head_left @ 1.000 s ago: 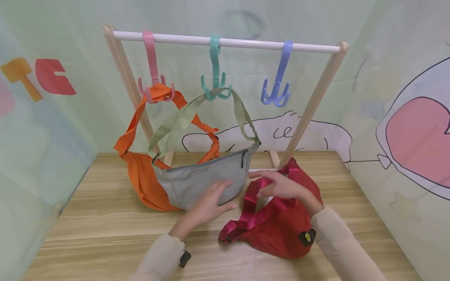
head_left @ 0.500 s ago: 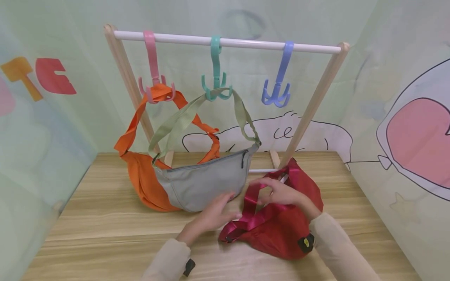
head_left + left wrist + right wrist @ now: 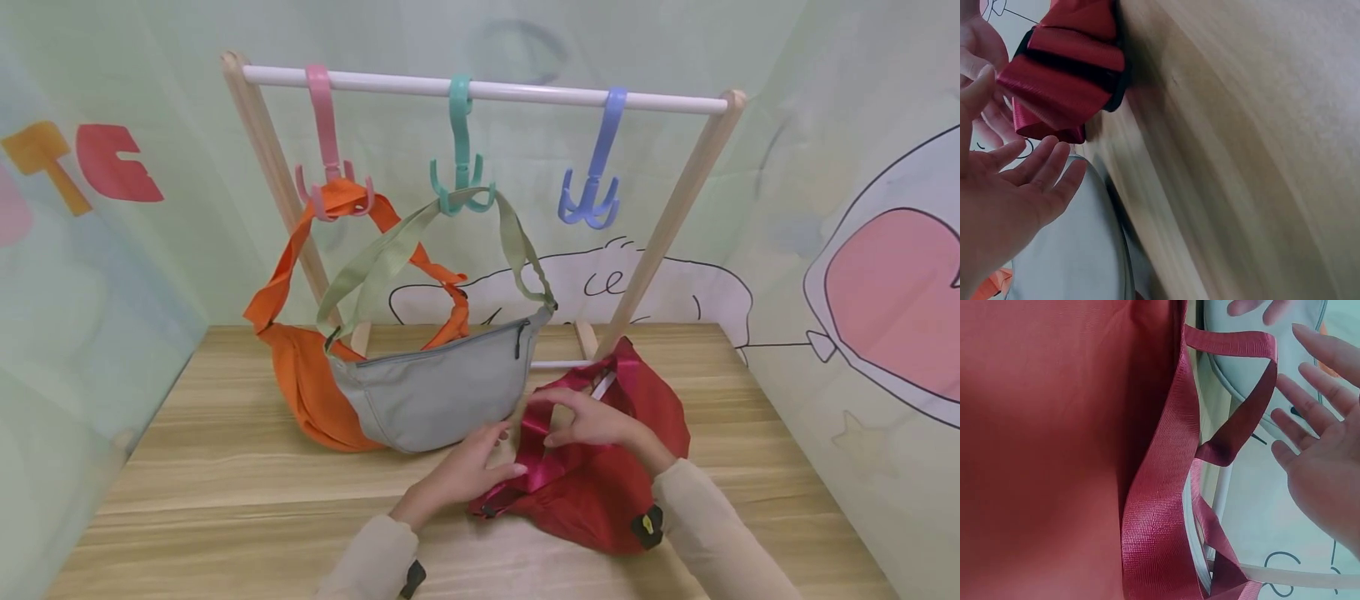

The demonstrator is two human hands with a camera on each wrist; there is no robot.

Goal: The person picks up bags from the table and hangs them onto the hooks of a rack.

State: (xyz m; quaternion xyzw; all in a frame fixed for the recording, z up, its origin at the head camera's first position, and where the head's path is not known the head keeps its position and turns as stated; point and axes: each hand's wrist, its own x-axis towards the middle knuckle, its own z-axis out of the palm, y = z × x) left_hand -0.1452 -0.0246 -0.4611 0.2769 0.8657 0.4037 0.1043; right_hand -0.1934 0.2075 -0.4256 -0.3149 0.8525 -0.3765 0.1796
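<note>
A red sling bag [image 3: 592, 496] lies on the wooden tabletop, its shiny crimson strap [image 3: 531, 446] looped toward the left. My left hand [image 3: 468, 471] is at the strap's left side, thumb spread from the fingers. In the left wrist view, that hand [image 3: 1013, 203] has its fingers extended just below the strap [image 3: 1063, 94]. Over the bag, my right hand [image 3: 596, 421] reaches to the strap loop with loosely bent fingers. Seen from the right wrist, the right hand [image 3: 1329, 440] has spread fingers beside the strap [image 3: 1244, 419], gripping nothing.
A wooden rack with a white rail [image 3: 536, 92] carries pink [image 3: 324, 125], green [image 3: 460, 125] and blue [image 3: 603, 142] hooks. An orange bag [image 3: 303, 392] hangs from the pink hook, a grey bag [image 3: 442, 392] from the green. The blue hook bears nothing.
My left hand has moved right and toward me, from in front of the grey bag to the crimson strap. The right hand has lowered slightly toward the strap loop.
</note>
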